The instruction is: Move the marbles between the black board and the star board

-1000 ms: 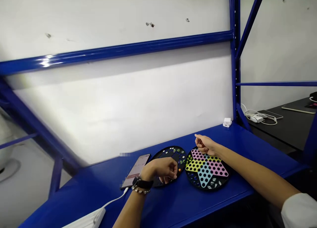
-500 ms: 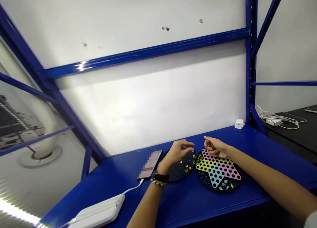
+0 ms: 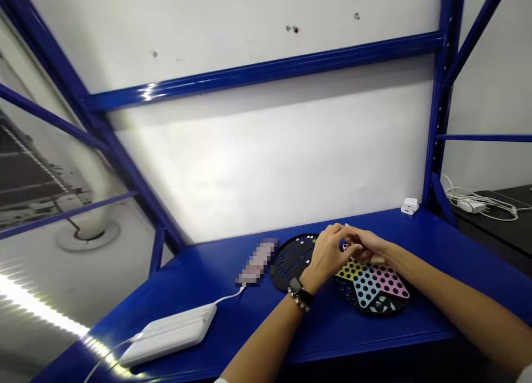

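Observation:
A round Chinese-checkers board (image 3: 376, 286) with a coloured star of holes lies on the blue shelf (image 3: 316, 327). Beside it on the left lies a round black tray (image 3: 293, 258) holding small marbles. My left hand (image 3: 330, 250), with a watch and bead bracelet at the wrist, reaches over between tray and board. My right hand (image 3: 368, 247) hovers over the board's far edge. The fingertips of both hands meet there, pinched together. What they hold is too small to make out.
A phone (image 3: 255, 264) lies left of the tray, cabled to a white power bank (image 3: 170, 334) near the shelf's front left. A small white charger (image 3: 409, 206) sits at the back right. Blue rack posts frame the shelf. A black table (image 3: 505, 216) with cables stands at right.
My left hand has moved right from over the black tray to meet my right hand at the board's far edge. The view has swung left and down.

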The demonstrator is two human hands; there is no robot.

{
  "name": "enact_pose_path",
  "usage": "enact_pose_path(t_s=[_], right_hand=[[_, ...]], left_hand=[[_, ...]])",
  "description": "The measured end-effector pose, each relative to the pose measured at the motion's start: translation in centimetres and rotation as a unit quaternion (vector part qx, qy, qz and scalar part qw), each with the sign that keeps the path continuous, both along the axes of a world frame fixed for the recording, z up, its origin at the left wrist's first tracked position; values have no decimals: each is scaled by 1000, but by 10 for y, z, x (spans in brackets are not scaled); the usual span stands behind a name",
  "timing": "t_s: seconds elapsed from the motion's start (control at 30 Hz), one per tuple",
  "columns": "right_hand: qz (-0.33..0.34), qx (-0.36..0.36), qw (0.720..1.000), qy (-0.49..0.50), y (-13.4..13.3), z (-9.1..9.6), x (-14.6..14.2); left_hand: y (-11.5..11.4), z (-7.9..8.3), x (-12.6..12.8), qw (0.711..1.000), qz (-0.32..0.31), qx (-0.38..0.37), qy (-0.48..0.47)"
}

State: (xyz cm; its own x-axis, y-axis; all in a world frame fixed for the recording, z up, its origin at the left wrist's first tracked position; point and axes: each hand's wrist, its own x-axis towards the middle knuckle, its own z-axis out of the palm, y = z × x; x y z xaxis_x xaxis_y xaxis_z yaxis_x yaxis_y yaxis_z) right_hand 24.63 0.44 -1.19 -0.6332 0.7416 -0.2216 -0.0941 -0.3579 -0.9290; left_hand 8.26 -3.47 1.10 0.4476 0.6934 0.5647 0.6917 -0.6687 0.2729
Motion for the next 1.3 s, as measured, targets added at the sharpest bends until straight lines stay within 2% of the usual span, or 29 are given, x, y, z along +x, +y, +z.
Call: enact_pose_path(t_s=[0.1, 0.2, 0.23, 0.3, 0.37, 0.4, 0.6, 0.8, 0.97, 1.1, 1.3], right_hand=[[-63, 62, 996, 13, 11, 4, 15], [-154, 165, 973, -54, 24, 9, 36], [-192, 216, 952, -104, 27, 10, 43], [-252, 320, 885, -225, 33, 10, 55], [-246, 372, 832, -329, 37, 7, 64], [-224, 378, 821, -364, 38, 5, 66], [-136, 351, 807, -455, 40, -10, 69], [-140, 365, 782, -486, 37, -12, 67], [-99, 405, 764, -492, 32, -6, 66], [-113, 430, 746, -495, 30, -5, 60], [-82, 435, 744, -501, 30, -5, 63]], left_hand=[[2, 9, -12, 999, 27, 9, -40], [10, 12, -31, 994, 90, 16, -64], [14, 12, -38, 992, 105, 19, -61], [22, 8, -50, 990, 131, 24, -47], [28, 4, -58, 989, 146, 24, -32], [30, 2, -61, 988, 151, 21, -26], [30, -2, -59, 987, 158, 7, 9], [28, 0, -56, 991, 130, 1, 16], [26, 2, -56, 996, 78, -23, 20], [26, 5, -56, 998, 64, -18, 18], [26, 8, -58, 998, 64, -11, 8]])
